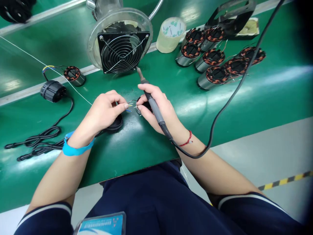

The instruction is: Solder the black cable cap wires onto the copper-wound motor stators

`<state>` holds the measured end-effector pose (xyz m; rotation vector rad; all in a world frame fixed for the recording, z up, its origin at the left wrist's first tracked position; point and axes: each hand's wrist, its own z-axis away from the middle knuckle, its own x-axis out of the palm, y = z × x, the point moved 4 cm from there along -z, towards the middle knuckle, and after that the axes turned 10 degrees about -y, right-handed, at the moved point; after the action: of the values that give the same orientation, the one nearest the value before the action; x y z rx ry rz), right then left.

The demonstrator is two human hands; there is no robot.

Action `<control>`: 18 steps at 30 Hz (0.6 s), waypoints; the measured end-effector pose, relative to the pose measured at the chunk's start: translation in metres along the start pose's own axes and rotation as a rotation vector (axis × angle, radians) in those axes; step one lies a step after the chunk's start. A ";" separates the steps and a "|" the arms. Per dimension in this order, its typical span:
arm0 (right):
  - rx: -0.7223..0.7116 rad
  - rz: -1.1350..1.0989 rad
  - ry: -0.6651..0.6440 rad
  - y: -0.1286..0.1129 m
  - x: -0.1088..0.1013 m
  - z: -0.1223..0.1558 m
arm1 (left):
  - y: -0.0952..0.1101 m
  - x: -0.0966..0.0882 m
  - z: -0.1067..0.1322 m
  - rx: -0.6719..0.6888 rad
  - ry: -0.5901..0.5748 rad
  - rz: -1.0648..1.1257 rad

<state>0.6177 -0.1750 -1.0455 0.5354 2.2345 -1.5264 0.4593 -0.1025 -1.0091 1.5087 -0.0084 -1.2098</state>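
Observation:
My left hand (pixel 104 107) pinches thin coloured wires (pixel 128 110), blue and yellow among them, between thumb and fingertips. Below that hand lies a round black housing (pixel 115 125), partly covered. A soldering iron (pixel 156 109) rests in my right hand (pixel 162 106), its tip pointing away from me towards the fan. The thumb and fingers of the same hand also touch a small round part (pixel 138 111) with thin wire ends, mostly hidden, which looks like a wound stator. Wire ends from both sides come close together between my hands; I cannot tell whether they touch.
A fan with a wire guard (pixel 123 54) stands straight ahead. Right of it are a tape roll (pixel 171 34) and several copper-wound stators (pixel 212 60). To the left are another stator (pixel 74 75), a black motor housing (pixel 53 90) and coiled cables (pixel 46 137). The iron's cord (pixel 220 114) crosses my right forearm.

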 end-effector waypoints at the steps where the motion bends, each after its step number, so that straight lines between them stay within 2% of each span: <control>1: 0.008 0.024 0.004 0.002 0.001 -0.002 | 0.000 0.000 0.000 -0.004 0.003 0.006; 5: 0.046 0.056 0.058 0.003 0.004 -0.007 | 0.002 0.001 0.001 -0.025 0.014 0.013; 8: 0.040 -0.006 0.095 -0.003 -0.002 -0.002 | 0.005 0.004 0.001 -0.015 0.021 -0.014; 11: 0.025 -0.028 0.142 -0.014 -0.014 0.012 | 0.009 0.006 0.002 -0.009 0.026 -0.045; 14: -0.021 0.033 0.257 -0.023 -0.022 0.033 | 0.011 0.008 0.003 -0.025 0.034 -0.067; 18: -0.083 0.011 0.408 -0.021 -0.020 0.057 | 0.011 0.009 0.004 -0.041 0.039 -0.073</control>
<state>0.6301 -0.2375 -1.0380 0.8990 2.5736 -1.4106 0.4673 -0.1140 -1.0061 1.5074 0.0979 -1.2311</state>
